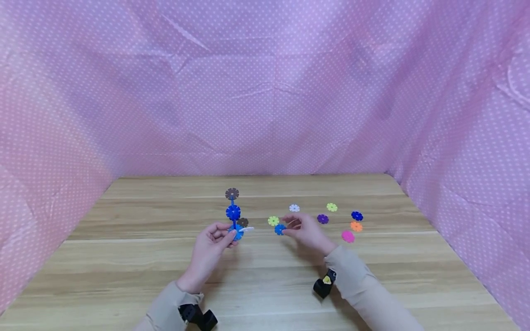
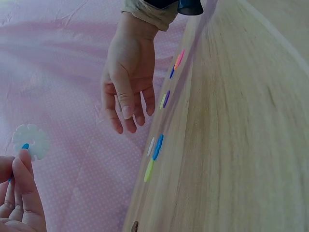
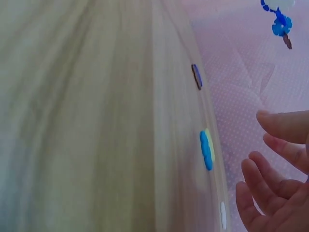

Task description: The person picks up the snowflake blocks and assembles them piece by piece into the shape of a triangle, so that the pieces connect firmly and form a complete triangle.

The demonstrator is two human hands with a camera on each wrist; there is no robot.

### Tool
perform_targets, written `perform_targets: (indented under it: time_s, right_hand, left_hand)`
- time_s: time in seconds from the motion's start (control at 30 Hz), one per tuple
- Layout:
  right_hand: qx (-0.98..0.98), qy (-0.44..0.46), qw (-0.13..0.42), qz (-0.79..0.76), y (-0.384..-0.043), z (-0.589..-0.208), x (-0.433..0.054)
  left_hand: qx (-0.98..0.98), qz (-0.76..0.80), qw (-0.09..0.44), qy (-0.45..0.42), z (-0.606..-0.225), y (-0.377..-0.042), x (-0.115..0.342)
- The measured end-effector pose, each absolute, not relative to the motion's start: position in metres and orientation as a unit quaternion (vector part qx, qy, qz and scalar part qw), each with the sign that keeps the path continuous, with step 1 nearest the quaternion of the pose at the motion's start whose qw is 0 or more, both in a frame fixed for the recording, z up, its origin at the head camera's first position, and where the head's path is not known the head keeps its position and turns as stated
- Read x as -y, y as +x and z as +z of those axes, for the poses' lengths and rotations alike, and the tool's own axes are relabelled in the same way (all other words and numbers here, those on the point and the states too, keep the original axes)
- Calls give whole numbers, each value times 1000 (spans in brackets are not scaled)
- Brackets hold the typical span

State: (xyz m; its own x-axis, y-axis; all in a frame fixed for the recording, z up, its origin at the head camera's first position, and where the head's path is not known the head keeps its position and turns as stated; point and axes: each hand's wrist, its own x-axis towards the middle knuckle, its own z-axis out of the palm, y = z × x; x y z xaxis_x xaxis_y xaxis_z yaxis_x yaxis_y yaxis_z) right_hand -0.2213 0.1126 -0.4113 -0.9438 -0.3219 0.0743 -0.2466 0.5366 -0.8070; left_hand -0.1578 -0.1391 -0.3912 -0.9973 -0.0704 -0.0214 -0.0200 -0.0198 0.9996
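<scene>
My left hand [image 1: 211,248] pinches the light blue notched disc [image 1: 237,232] at the near end of a chain of interlocking discs. Up the chain come a dark blue disc [image 1: 233,212] and a brown disc [image 1: 232,193] at the far end. A white disc [image 2: 31,141] sticks out sideways from the held part. My right hand [image 1: 308,232] hovers with loosely bent fingers by a loose light blue disc [image 1: 279,229]; the right wrist view shows the fingers apart and holding nothing. That blue disc [image 3: 206,151] lies flat on the table beside a yellow-green disc [image 1: 273,221].
On the wooden table [image 1: 265,285] lie more loose discs: white [image 1: 294,208], yellow-green [image 1: 332,207], purple [image 1: 322,219], dark blue [image 1: 357,215], orange [image 1: 356,226] and pink [image 1: 348,236]. Another brown disc [image 1: 243,222] is behind the chain. Pink dotted cloth [image 1: 265,115] surrounds the table.
</scene>
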Motion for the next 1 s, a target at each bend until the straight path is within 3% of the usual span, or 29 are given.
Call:
perform_targets:
  time_s: [0.2,1.0]
  right_hand:
    - [-894,-128,56,-427,-231,-411,-112]
    - [-924,-163,96,-333,-252,-416,-93]
  left_hand:
    - [701,-713,21,29,-393,-159,140]
    - [707,-706,22,28,-394,-158,139]
